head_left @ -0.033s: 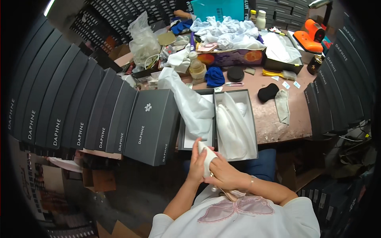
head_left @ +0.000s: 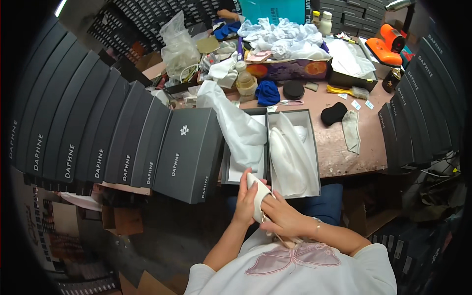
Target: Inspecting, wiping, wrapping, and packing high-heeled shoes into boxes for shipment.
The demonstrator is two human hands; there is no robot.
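Observation:
Close to my chest, a white shoe (head_left: 258,195) with a pointed toe is in both hands, toe away from me. My left hand (head_left: 244,204) is closed round its left side, thumb on top. The fingers of my right hand (head_left: 284,217) reach into the shoe's opening and grip its edge. A thin strap and the heel end show partly below them. Just beyond is an open grey shoebox; its white-lined half (head_left: 313,162) holds a shoe wrapped in white tissue (head_left: 290,157). Loose white tissue paper (head_left: 236,132) drapes over the other half (head_left: 229,173).
Stacked grey shoeboxes (head_left: 183,152) line the left; more boxes (head_left: 418,108) rise at the right. A black pad (head_left: 334,114), pale cloth (head_left: 351,132), yellow-handled brush (head_left: 348,91), blue cloth (head_left: 267,93) and glue bottle (head_left: 245,83) lie beyond. A carton (head_left: 290,71) holds crumpled paper.
The shoe has turned slightly in my hands, so its opening shows more. My right fingers have shifted along the opening's edge. The boxes and tissue stay where they were.

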